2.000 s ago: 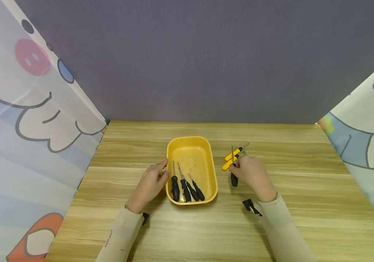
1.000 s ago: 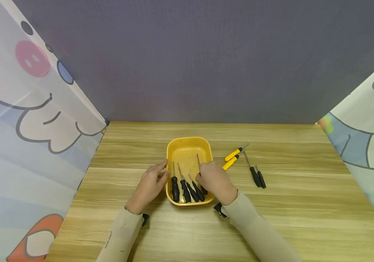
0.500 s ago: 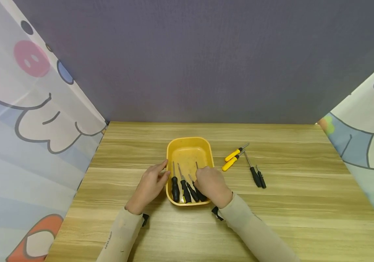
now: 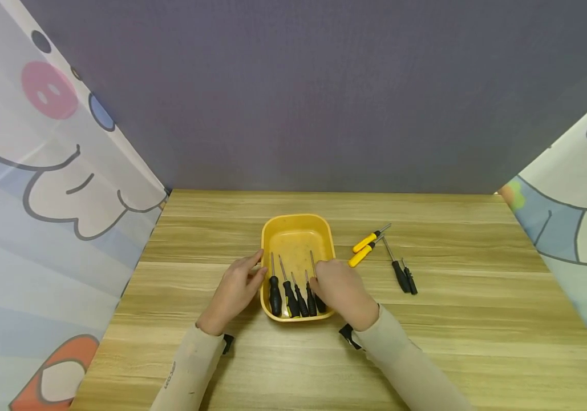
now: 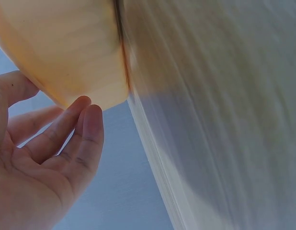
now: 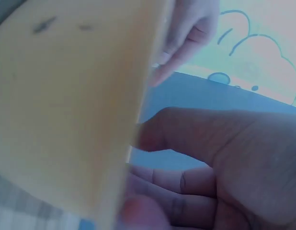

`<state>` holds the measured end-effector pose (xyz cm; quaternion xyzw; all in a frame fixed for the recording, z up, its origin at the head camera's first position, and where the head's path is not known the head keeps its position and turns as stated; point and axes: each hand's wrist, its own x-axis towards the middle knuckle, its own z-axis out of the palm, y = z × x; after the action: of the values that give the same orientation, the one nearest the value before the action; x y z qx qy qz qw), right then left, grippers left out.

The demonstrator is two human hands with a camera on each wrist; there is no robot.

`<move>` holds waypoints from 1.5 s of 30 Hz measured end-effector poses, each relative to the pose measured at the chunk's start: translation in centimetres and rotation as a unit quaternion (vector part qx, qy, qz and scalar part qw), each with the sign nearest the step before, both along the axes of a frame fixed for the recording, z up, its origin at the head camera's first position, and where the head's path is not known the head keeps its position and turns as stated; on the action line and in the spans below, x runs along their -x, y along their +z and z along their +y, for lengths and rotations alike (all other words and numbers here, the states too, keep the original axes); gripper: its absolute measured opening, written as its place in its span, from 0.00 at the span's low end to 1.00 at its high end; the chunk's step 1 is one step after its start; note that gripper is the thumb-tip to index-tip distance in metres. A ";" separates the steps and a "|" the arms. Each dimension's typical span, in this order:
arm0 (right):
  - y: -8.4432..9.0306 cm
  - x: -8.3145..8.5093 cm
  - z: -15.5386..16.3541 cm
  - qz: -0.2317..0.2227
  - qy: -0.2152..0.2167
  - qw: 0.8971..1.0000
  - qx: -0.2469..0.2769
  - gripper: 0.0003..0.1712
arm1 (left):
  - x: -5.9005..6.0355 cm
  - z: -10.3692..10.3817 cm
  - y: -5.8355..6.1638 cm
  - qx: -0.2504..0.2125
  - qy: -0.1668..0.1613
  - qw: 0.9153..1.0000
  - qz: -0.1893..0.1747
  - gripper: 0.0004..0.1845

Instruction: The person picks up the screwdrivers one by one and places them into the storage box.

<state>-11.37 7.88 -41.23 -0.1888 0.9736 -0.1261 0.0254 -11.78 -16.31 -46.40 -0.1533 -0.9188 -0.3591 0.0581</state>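
Note:
A yellow plastic tray sits on the table with several black-handled screwdrivers lying side by side in its near half. At its left wall is my left hand, fingers loosely extended; in the left wrist view the fingertips are right at the tray wall. My right hand reaches over the right rim and grips a black screwdriver inside, its shaft pointing away; the fingers cover part of the handle. Beside it lie two short screwdrivers, then a black-and-yellow one and a thicker black one.
Right of the tray lie two yellow-handled screwdrivers and two black ones on the wooden table. A grey panel rises behind the table's far edge. Printed cartoon curtains hang at both sides.
My right hand has carried a black screwdriver from the table into the tray's right side. The short screwdrivers there have shifted and straightened. My left hand stays at the left wall.

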 end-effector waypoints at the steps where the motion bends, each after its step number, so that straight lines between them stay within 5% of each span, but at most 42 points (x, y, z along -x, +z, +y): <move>1: 0.2 -0.1 0.2 0.000 0.002 1.000 0.003 0.19 | 0.0 0.0 0.0 0.001 0.000 1.000 0.000 0.26; 9: 1.4 -0.6 1.8 0.036 0.003 0.999 -0.016 0.17 | 0.1 0.0 -0.1 -0.005 0.000 1.000 0.004 0.25; 19: 1.3 0.4 5.7 -0.014 -0.055 0.998 -0.002 0.14 | 0.1 0.0 -0.1 0.001 -0.001 1.000 0.002 0.25; 25: 0.4 1.4 8.6 -0.005 -0.062 0.998 -0.003 0.12 | 0.1 -0.1 -0.1 -0.001 0.000 1.000 -0.004 0.26; 35: -1.4 2.1 13.3 -0.073 -0.117 0.990 -0.011 0.12 | 0.0 0.0 -0.2 -0.002 0.001 1.000 0.000 0.25; 45: -3.3 2.7 15.7 -0.087 -0.152 0.984 -0.010 0.14 | 0.0 0.0 -0.2 0.001 0.001 1.000 0.009 0.25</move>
<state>-14.10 23.55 -44.57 -0.0269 0.9862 -0.1348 0.0928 -11.75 -16.33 -46.62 -0.1555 -0.9188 -0.3566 0.0664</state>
